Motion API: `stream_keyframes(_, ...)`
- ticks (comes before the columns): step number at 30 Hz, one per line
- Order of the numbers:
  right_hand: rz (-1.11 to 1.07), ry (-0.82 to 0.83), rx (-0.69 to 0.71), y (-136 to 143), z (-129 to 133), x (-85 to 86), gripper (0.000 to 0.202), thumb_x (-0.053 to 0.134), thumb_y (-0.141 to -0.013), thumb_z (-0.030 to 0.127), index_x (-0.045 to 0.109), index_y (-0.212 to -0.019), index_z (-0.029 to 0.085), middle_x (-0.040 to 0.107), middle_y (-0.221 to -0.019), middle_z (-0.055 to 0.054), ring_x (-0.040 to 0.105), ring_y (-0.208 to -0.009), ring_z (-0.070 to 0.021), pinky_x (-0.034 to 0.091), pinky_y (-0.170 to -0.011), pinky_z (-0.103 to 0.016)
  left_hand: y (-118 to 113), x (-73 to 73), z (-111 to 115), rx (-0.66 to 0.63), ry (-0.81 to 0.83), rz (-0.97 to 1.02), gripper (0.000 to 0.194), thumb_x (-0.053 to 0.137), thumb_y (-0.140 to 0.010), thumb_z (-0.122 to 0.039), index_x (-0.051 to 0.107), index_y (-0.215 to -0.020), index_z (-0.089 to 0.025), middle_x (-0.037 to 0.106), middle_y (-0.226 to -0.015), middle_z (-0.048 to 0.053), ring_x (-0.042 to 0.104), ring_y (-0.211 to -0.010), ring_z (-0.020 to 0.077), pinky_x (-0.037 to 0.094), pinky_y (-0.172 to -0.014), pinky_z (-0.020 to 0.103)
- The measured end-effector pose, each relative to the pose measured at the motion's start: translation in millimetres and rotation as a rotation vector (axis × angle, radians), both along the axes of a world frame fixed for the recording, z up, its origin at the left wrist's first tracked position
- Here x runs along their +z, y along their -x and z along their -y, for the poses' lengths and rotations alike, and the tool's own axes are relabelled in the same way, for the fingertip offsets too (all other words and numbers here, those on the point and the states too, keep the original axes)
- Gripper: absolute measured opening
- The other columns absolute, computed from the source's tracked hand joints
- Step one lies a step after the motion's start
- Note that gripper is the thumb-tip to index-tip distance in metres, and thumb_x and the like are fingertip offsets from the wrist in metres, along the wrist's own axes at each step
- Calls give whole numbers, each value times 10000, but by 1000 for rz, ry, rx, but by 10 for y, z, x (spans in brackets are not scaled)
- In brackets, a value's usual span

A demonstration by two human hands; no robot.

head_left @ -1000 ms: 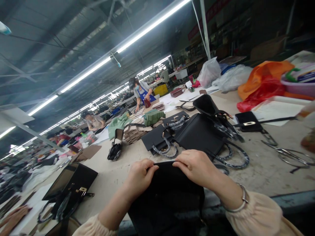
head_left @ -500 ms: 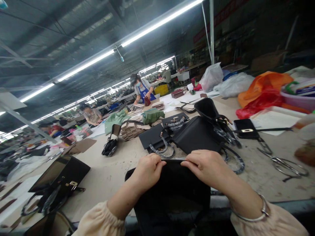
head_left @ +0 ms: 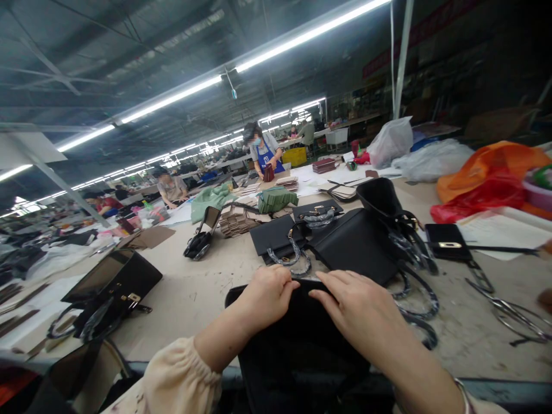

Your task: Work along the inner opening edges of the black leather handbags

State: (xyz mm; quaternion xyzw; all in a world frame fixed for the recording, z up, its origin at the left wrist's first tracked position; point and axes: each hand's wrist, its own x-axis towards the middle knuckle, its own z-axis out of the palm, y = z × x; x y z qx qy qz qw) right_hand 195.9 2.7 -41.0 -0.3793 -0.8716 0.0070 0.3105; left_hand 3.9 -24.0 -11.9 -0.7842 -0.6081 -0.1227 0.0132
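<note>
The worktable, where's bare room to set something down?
The worktable has two bare patches: between the open bag at left and the black bag you're holding, and at front right between the wrapped handles and the scissors. It's crowded straight ahead, with other bags, a brown stack and a green bundle.

Held black bag (head_left: 297,351), lower part cut off by bottom edge, details lost in darkness, bracelet (head_left: 464,395) cropped at bottom, purple basin (head_left: 538,194) cropped right, red banner (head_left: 414,39), lettering illegible, brown item (head_left: 545,299) at right edge, unidentifiable
</note>
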Motion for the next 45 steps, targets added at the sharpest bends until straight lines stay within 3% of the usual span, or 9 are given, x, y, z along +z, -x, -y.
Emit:
stream_keyframes(7, 2, -28, -29, 92, -49, -60, 220, 512, -893, 263, 611, -701, 226, 644, -671, -21, 580, -673, -165, 335, -611, -297, 25, -15, 10, 11, -3, 11, 227, 491, -871, -245, 572, -671, -173, 597, -668, 32, 569, -670, 159, 406, -630, 265)
stream_keyframes(14, 42, -27, 4, 158, -24, -42, 180, 555, -873, 373, 641, -850, 217, 686, -766, -42, 598, -724, -198, 364, -769, -349, 6, -10, 23, 7, -8, 11, 248, 466, -879, -232, 546, -651, -176, 603, -694, 28, 560, -654, 149, 392, -603, 251)
stream_keyframes(20, 36, 2, -15, 249, -5, -35, 161, 524, -895, 275, 643, -800, 223, 673, -707, -28, 585, -698, -192, 347, -686, -329, -6, -4, 36, 5, 12, 32, 229, 470, -871, -208, 537, -656, -174, 596, -685, 29, 552, -653, 147, 383, -606, 249)
stream_keyframes(30, 130, 210, -41, -247, -179, 0, 272, 531, -871, 431, 692, -709, 284, 708, -707, 28, 638, -654, -158, 301, -538, -281, 14, -3, 23, 38, 35, 38, 239, 476, -875, -248, 559, -667, -166, 605, -699, 33, 564, -672, 152, 390, -626, 251)
stream_keyframes(34, 173, 197, -80, -323, -199, 27, 295, 525, -876, 412, 685, -673, 269, 702, -687, 28, 641, -640, -154, 296, -530, -279, 7, 8, 16, 43, 39, 18, 238, 464, -880, -247, 563, -678, -169, 612, -716, 34, 566, -690, 155, 392, -637, 252)
stream_keyframes(37, 179, 162, -99, -284, -153, 46, 281, 525, -880, 394, 673, -681, 262, 698, -700, 23, 644, -665, -166, 314, -547, -285, 10, 6, 10, 48, 40, 12, 238, 461, -881, -246, 560, -679, -169, 614, -723, 35, 568, -698, 155, 396, -645, 251)
stream_keyframes(41, 89, 102, -52, -96, -32, 71, 148, 605, -836, 371, 673, -894, 253, 702, -802, -2, 640, -748, -180, 367, -624, -287, 6, -2, -5, 41, 29, 29, 241, 464, -880, -246, 560, -674, -167, 610, -712, 35, 565, -684, 149, 393, -630, 245)
stream_keyframes(45, 32, 65, -24, 144, 33, 42, 118, 567, -870, 238, 661, -940, 225, 697, -820, -19, 627, -734, -168, 372, -645, -287, 32, 67, 7, 24, 55, 84, 249, 504, -865, -251, 578, -645, -160, 622, -687, 28, 569, -661, 138, 392, -616, 236)
